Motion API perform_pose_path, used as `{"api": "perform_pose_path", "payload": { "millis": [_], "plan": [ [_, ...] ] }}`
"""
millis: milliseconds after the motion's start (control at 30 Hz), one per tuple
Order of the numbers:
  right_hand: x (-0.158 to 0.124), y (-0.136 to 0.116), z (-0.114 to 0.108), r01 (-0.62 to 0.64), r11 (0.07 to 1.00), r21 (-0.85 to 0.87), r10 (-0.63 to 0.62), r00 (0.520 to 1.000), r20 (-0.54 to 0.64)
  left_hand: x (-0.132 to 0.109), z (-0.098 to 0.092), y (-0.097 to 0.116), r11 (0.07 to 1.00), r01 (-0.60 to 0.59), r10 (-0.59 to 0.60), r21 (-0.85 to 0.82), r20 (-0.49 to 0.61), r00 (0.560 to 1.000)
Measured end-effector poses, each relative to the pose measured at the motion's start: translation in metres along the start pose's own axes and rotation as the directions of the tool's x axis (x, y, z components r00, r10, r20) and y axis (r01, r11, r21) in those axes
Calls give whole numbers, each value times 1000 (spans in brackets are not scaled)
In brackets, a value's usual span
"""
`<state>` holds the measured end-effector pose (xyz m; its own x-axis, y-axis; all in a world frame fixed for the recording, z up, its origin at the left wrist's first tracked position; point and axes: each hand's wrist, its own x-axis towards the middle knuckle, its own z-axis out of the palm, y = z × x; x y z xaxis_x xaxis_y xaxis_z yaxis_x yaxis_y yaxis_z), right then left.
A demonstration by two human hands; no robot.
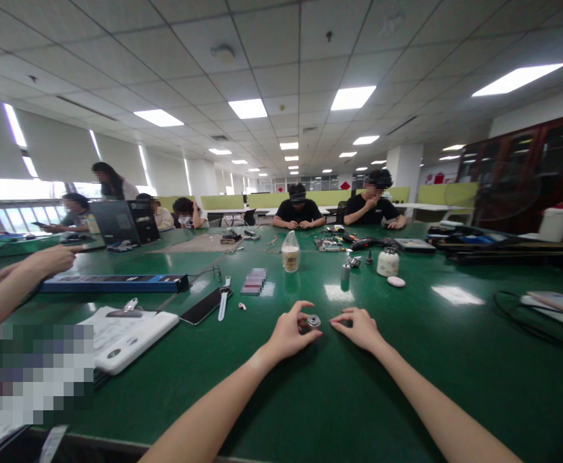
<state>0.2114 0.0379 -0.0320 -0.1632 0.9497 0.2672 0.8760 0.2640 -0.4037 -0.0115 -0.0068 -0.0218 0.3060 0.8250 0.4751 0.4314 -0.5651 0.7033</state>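
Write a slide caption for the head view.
Left hand curled around a metal part, right hand beside it, at a green table.

Left hand (pixel 293 329) curved around small metal part (pixel 313 321); right hand (pixel 359 328) near; green table (pixel 339 405) beneath.

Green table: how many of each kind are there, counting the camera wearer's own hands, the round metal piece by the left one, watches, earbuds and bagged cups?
Wearer's left hand and right hand: 2
Round metal piece at the left hand: 1
Watch: 1
Earbud: 1
Bagged cup: 1
Total: 6
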Motion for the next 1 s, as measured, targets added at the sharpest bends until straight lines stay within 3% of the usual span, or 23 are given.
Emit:
{"api": "perform_pose_path", "payload": {
  "millis": [333,467,600,767,1000],
  "plan": [
    [-3,-1,-4,15,1000,13,-14,998,-61,0,3,0,999,-34,35,14,-28,999],
    [-3,-12,-8,101,964,247,-59,984,-169,0,3,0,999,-47,47,1,-29,999],
    [-10,-40,-8,283,831,479,-190,954,-234,1,4,-3,999,-41,40,-36,-17,999],
    [-21,-60,-5,309,802,510,-260,951,-167,1,5,-3,995,-51,50,-86,-10,999],
    [-22,-62,-6,294,811,506,-201,952,-232,1,6,-2,997,-33,32,-74,-10,999]
  ]
}}
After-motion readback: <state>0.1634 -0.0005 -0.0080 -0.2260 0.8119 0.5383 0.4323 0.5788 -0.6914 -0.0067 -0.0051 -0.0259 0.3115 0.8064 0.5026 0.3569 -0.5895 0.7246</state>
